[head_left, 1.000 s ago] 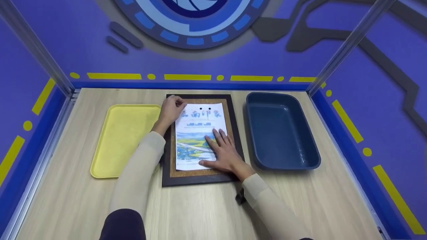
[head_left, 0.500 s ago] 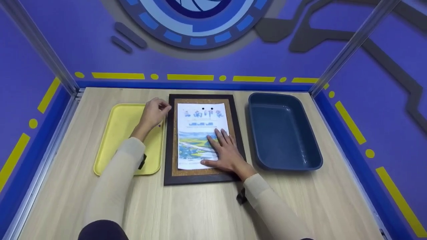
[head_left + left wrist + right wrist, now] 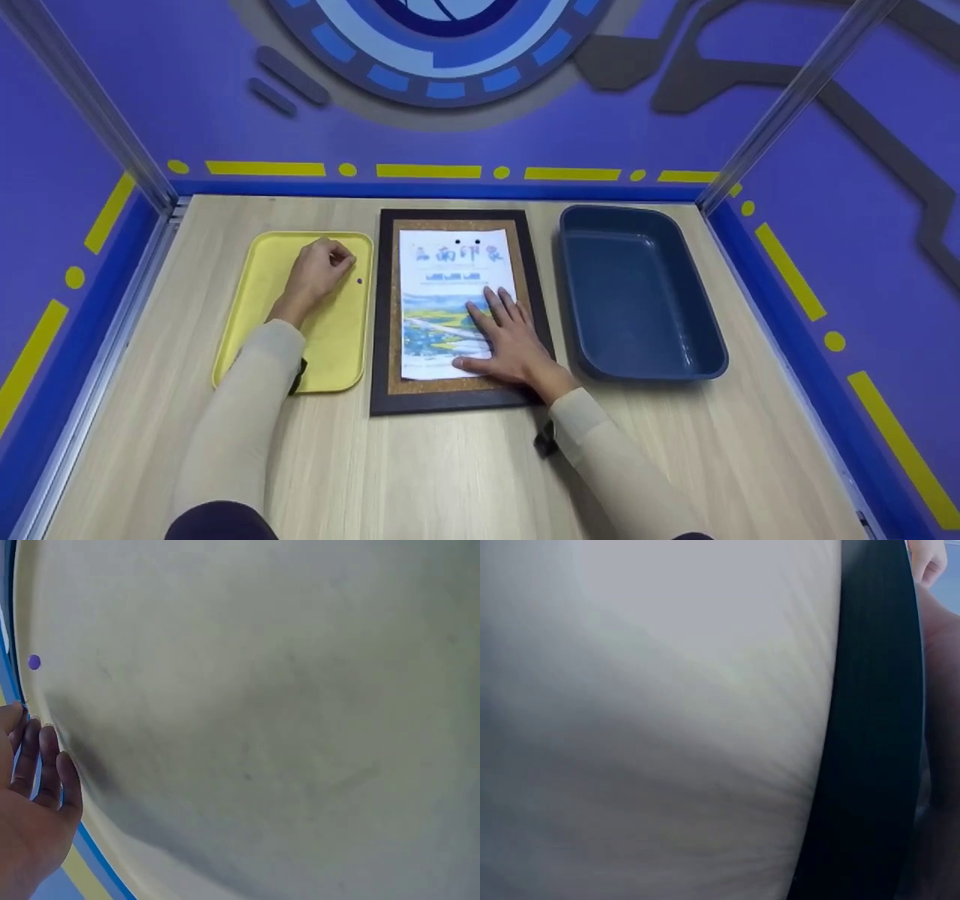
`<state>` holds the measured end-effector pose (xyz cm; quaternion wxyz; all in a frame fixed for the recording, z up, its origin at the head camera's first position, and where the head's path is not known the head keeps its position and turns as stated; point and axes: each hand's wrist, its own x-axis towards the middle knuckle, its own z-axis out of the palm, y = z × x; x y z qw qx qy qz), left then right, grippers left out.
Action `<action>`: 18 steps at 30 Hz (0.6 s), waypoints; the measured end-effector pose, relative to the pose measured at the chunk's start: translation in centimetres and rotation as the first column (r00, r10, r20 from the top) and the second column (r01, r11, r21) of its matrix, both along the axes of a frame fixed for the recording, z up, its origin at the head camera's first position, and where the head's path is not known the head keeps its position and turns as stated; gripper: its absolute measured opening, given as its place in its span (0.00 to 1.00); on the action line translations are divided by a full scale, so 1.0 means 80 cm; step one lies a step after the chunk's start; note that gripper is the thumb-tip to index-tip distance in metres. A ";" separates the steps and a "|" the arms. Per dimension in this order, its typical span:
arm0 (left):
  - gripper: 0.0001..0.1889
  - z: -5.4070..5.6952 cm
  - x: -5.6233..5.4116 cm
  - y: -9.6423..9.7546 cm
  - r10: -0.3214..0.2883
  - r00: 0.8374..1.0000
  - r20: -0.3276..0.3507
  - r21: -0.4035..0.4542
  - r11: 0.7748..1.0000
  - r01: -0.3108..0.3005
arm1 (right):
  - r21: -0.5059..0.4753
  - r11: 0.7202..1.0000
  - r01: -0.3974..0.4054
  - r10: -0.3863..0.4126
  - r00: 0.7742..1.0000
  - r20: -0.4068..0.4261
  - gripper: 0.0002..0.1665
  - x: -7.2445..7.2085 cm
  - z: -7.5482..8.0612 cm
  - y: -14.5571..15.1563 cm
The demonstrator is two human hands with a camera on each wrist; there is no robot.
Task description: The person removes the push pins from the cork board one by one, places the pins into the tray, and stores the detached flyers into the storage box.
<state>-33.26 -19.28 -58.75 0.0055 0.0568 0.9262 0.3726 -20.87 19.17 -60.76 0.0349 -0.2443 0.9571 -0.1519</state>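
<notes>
My left hand [image 3: 313, 274] is low over the yellow tray [image 3: 322, 352], thumb and index finger pinched together. In the left wrist view, a tiny thin point shows at the fingertips [image 3: 16, 711], like a thumbtack's pin; the rest of it is hidden. A purple thumbtack [image 3: 34, 661] lies on the tray just beyond them. With fingers spread, my right hand [image 3: 506, 337] presses flat on a printed sheet [image 3: 435, 300]. The sheet has blue characters and a landscape picture, and lies on a cork board [image 3: 450, 386] with a dark frame [image 3: 381, 315].
A deep blue bin [image 3: 630, 300] stands to the right of the board. Pale wood tabletop [image 3: 450, 472] shows in front. Purple panels [image 3: 450, 142] and metal posts [image 3: 795, 105] enclose the back and sides.
My left hand has moved from the sheet's upper left corner leftward and down over the yellow tray, still pinched. The purple thumbtack on the tray came into view. My right hand stays put.
</notes>
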 end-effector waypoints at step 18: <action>0.10 0.000 0.001 0.006 0.015 1.000 0.005 0.077 0.997 -0.015 | -0.019 1.000 -0.002 0.001 1.000 -0.004 0.64 -0.001 0.001 0.000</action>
